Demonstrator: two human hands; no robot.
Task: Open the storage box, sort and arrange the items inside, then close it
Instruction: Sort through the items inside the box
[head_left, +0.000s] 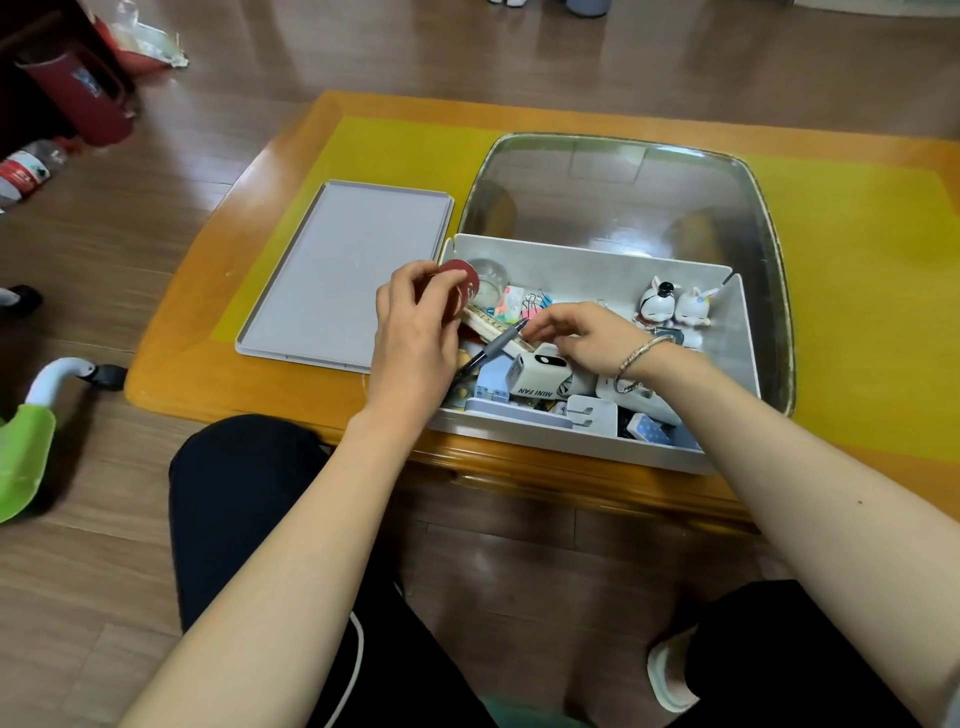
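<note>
My left hand (415, 322) sits just left of centre in the frame, over the left end of the open storage box (592, 260), its fingers curled round a small red disc (460, 278) that I pinch at the box's upper left corner. My right hand (582, 335), a silver bracelet (636, 358) on the wrist, reaches into the middle of the box with the fingers bent down among the contents; I cannot tell whether they have closed on anything. A grey pen (493, 345) lies slanted between my two hands, its tip end toward the lower left, resting on the clutter. The box stands at the near edge of the wooden table (208, 374), centre right of the frame, with its lid (343, 270) off and lying flat on the yellow mat (405, 150) just to its left. Inside, below my right hand, a white mini fan (540, 376) lies beside a white charger plug (592, 415); two small rabbit figurines (672, 304) stand at the right end, and coloured binder clips (532, 304) lie near the back wall. Behind the box, toward the upper right, a large shiny metal tray (623, 176) rests on the mat, touching the box's far side. My dark-trousered knees fill the bottom of the frame.
</note>
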